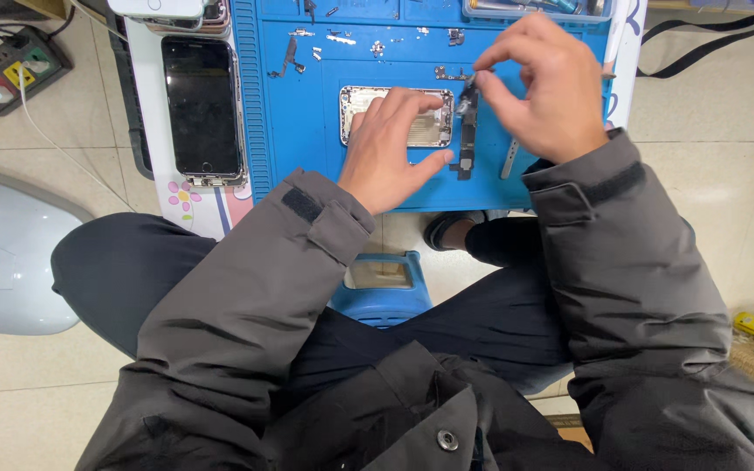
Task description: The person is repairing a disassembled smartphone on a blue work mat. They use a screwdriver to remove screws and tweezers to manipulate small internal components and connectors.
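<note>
The left hand point(387, 148) is lying open on the stripped phone shell point(434, 122); the right hand point(538, 83) is pinching a black cable strip point(467, 131), screws point(333, 39) already out.

Opened phone shell point(429, 131); black flex strip point(467, 131)

A work mat point(307, 139) fills the upper middle of the frame. At its centre lies an opened phone housing point(434, 122), with the left hand point(390, 153) resting on its lower left part. Just right of the housing lies a flex cable part point(467, 131); the right hand point(543, 87) is above it, fingertips touching its top end. Small loose parts point(333, 39) sit along the mat's upper edge. Left of the mat lies a phone point(202, 105) face up, and a power strip point(10, 70) sits at upper left. A stool point(381, 288) stands below the mat, between the knees.
</note>
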